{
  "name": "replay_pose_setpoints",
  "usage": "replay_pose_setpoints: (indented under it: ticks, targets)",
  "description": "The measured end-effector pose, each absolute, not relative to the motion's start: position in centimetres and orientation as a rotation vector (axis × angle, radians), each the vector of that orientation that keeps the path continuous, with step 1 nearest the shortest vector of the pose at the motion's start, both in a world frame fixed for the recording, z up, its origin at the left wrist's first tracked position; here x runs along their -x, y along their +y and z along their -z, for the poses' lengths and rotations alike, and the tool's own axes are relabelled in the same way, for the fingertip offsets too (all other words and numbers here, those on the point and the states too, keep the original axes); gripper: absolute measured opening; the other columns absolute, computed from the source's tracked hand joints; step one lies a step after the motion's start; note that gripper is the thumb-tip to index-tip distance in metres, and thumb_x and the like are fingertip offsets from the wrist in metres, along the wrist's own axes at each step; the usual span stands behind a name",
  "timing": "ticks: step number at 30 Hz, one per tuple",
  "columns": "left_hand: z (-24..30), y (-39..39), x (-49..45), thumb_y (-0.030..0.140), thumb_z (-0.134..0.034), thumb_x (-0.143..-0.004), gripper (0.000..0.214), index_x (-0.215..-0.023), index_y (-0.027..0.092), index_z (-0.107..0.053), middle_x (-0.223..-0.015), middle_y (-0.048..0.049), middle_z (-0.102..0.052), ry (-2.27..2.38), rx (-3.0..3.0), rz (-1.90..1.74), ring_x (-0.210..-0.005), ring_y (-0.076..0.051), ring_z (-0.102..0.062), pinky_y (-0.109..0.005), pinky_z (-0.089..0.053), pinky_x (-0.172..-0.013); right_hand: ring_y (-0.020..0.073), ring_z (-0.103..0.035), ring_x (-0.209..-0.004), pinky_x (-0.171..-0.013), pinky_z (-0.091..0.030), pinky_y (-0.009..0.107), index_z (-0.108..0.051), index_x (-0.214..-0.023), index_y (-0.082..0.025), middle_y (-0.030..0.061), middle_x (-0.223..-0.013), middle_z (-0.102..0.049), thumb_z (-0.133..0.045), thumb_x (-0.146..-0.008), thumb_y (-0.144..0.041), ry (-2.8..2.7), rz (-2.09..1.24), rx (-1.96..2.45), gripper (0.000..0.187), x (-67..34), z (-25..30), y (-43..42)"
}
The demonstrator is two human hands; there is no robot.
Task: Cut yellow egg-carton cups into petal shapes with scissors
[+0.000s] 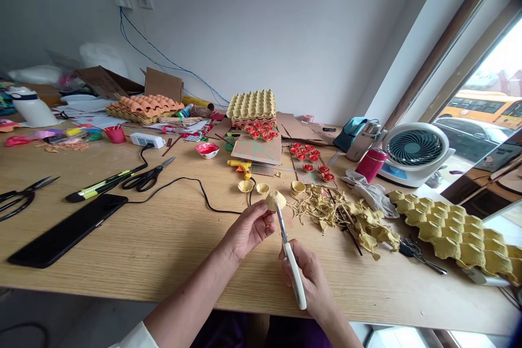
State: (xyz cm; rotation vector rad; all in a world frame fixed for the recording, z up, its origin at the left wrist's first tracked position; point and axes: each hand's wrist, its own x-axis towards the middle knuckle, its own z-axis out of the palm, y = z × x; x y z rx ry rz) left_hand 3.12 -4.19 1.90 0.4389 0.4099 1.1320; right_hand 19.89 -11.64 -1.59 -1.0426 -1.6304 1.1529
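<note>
In the head view, a wood-grain table stretches back to a plain pale wall, where blue cables trail down from sockets. Near the table's front edge, the left hand pinches a yellow cup between thumb and fingers, raised above the wood; the right hand is wrapped around white-handled scissors, whose blades meet the cup. Small trimmed cups stand just beyond, with a heap of yellow scraps to the right. Farther back are a yellow glue gun, red flowers and stacked egg trays. A black phone lies at left; at right, a fan stands near a window, with an orange bus outside.
</note>
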Motion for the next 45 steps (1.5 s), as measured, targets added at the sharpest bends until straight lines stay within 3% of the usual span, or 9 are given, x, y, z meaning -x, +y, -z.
replay_pose_setpoints:
  ticks: [10, 15, 24, 34, 38, 45]
  targets:
    - [-1.7, -4.3, -3.2, 0.025, -0.088, -0.065, 0.031, -0.085, 0.012, -0.069, -0.071, -0.0005, -0.064, 0.436, -0.444, -1.125, -0.061, -0.007, -0.058, -0.018, -0.052, -0.054, 0.0098, -0.034, -0.051, -0.049, -0.029, 0.024, -0.05, -0.077, -0.019, -0.0057, -0.057, -0.039, -0.047, -0.097, -0.049, -1.626, -1.116, 1.063, 0.036, -19.9, 1.5, -11.7]
    - [-2.0, -5.0, -3.8, 0.028, -0.091, -0.061, 0.037, -0.088, 0.014, -0.07, -0.082, -0.0022, -0.067, 0.497, -0.546, -1.152, -0.063, -0.007, -0.058, -0.015, -0.047, -0.051, 0.0104, -0.031, -0.055, -0.051, -0.027, 0.025, -0.048, -0.073, -0.019, -0.005, -0.06, -0.037, -0.047, -0.097, -0.05, -1.613, -1.063, 1.125, 0.039, -19.6, 1.2, -11.6]
    - [-2.7, -5.8, -5.2, 0.031, -0.089, -0.057, 0.035, -0.073, 0.014, -0.064, -0.057, 0.0043, -0.056, 0.722, -0.757, -1.327, -0.048, -0.005, -0.046, -0.018, -0.037, -0.047, 0.0117, -0.03, -0.06, -0.055, -0.026, 0.026, -0.043, -0.07, -0.02, -0.0045, -0.064, -0.033, -0.048, -0.095, -0.043, -1.684, -0.969, 1.174, 0.035, -19.4, 0.6, -11.4]
    - [-2.8, -6.0, -5.2, 0.033, -0.086, -0.062, 0.034, -0.078, 0.015, -0.062, -0.059, 0.0046, -0.056, 0.647, -0.831, -1.323, -0.05, -0.007, -0.047, -0.02, -0.04, -0.048, 0.0115, -0.03, -0.06, -0.056, -0.026, 0.026, -0.042, -0.069, -0.02, -0.0047, -0.063, -0.033, -0.05, -0.095, -0.042, -1.721, -0.918, 1.168, 0.035, -19.6, 1.0, -11.4]
    - [-2.7, -6.1, -4.8, 0.038, -0.085, -0.066, 0.035, -0.08, 0.014, -0.064, -0.066, 0.0013, -0.06, 0.612, -0.782, -1.315, -0.055, -0.008, -0.052, -0.019, -0.043, -0.051, 0.0112, -0.035, -0.058, -0.054, -0.029, 0.025, -0.047, -0.073, -0.019, -0.0044, -0.063, -0.039, -0.053, -0.094, -0.045, -1.682, -1.014, 1.112, 0.034, -19.7, 1.1, -11.4]
    - [-2.7, -5.6, -4.3, 0.032, -0.087, -0.064, 0.033, -0.076, 0.014, -0.062, -0.066, 0.0033, -0.058, 0.58, -0.664, -1.385, -0.056, -0.005, -0.049, -0.017, -0.04, -0.05, 0.0114, -0.041, -0.056, -0.052, -0.035, 0.024, -0.053, -0.079, -0.019, -0.0035, -0.064, -0.043, -0.054, -0.093, -0.05, -1.641, -1.209, 1.048, 0.035, -19.9, 1.1, -11.6]
